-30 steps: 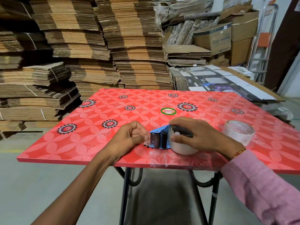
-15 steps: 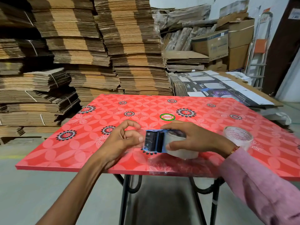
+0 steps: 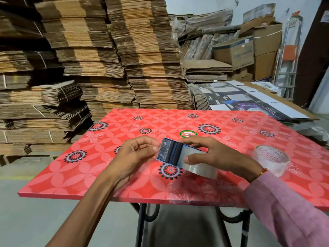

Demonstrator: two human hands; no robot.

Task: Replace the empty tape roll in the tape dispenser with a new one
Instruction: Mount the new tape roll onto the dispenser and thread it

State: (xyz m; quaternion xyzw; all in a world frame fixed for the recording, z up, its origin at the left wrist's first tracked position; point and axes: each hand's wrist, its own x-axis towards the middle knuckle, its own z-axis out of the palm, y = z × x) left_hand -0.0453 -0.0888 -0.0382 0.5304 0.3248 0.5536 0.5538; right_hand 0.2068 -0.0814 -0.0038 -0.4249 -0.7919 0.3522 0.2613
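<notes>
A blue tape dispenser (image 3: 170, 151) with a clear tape roll (image 3: 197, 164) mounted in it is lifted slightly above the red patterned table (image 3: 124, 125). My right hand (image 3: 219, 155) grips the roll from above, thumb on its side. My left hand (image 3: 135, 155) pinches the free end of the clear tape at the dispenser's front, between thumb and fingers. A second clear roll (image 3: 270, 162) with red print on its core lies flat on the table to the right, behind my right wrist.
Tall stacks of flattened cardboard (image 3: 106, 56) rise behind the table. Boxes (image 3: 249, 47) and printed flat cartons (image 3: 249, 102) sit at the back right, with a metal ladder (image 3: 288, 59) beyond. A strip of clear tape (image 3: 179, 195) is stuck at the table's near edge.
Both hands have lifted the dispenser off the table and tilted its front up. My left hand's fingers have opened out to pinch the tape end at the front.
</notes>
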